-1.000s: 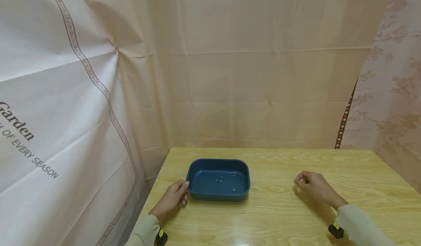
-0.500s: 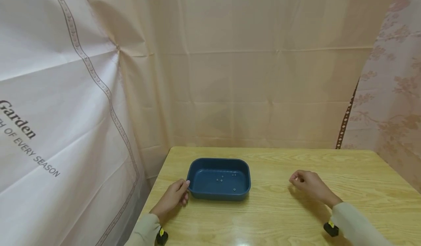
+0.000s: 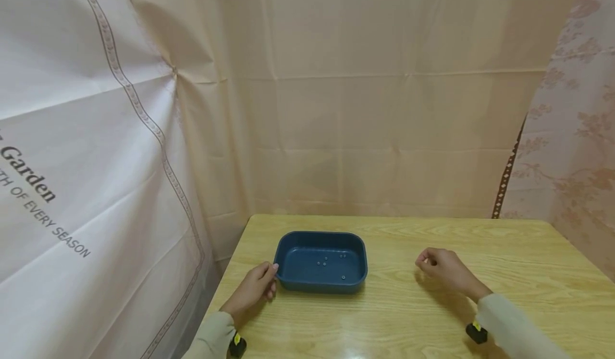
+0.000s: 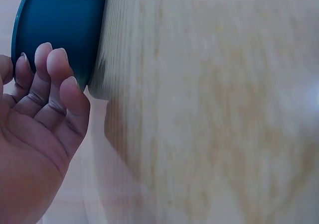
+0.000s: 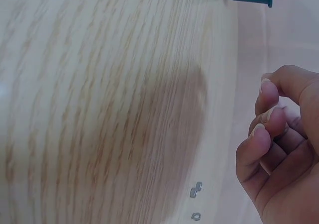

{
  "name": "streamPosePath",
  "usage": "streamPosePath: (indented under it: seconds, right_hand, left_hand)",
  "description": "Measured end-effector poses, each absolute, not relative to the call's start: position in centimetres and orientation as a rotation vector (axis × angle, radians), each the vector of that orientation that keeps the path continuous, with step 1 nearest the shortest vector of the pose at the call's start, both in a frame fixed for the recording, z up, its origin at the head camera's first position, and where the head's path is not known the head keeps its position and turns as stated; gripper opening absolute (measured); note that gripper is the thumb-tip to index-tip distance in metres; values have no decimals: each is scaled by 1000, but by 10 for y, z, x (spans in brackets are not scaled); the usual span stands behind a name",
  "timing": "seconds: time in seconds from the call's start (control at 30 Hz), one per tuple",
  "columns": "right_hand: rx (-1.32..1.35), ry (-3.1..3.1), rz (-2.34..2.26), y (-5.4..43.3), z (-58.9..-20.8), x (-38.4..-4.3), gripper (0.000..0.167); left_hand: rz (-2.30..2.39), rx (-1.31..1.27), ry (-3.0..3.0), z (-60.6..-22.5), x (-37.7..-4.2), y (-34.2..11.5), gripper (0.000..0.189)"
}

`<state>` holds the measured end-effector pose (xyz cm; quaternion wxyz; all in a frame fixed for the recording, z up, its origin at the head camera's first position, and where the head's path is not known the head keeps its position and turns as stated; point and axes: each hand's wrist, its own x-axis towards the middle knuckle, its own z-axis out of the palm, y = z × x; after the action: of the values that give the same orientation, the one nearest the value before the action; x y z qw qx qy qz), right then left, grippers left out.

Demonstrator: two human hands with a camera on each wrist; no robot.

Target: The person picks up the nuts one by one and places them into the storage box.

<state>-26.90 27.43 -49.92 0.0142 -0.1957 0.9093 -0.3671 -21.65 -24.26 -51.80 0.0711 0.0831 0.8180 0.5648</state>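
A dark blue rectangular tray [image 3: 322, 287] sits on the wooden table, with several small nuts [image 3: 324, 264] spread over its floor. My left hand [image 3: 252, 288] grips the tray's left end, the thumb at the rim and the fingers against the outer wall. To the right of the tray, my right hand [image 3: 447, 269] is held over the table, apart from the tray. Its fingers [image 5: 255, 143] are curled and the thumb and index tips are close together; whether anything lies between them is hidden. Several metal hex nuts [image 5: 196, 189] lie on the table near this hand in the right wrist view.
The wooden table [image 3: 403, 316] extends around the tray and both hands. A beige cloth [image 3: 365, 145] hangs along its far edge. Printed white cloth [image 3: 96, 188] hangs on the left, and a floral cloth [image 3: 572, 151] on the right.
My right hand has drifted left, a little nearer to the tray, with its fingers still curled. The left hand keeps its grip, and the tray stays in nearly the same place.
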Motion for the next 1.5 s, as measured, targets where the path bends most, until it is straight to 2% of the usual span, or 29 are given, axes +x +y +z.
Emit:
streamPosePath:
  seconds: [0.53, 1.5]
  right_hand:
    - [-670, 2847, -1148, 260, -499, -274, 18]
    - [-753, 2732, -1202, 236, -501, -276, 21]
  left_hand:
    - [1716, 263, 2470, -519, -220, -242, 49]
    - [1692, 255, 2468, -518, -217, -243, 48]
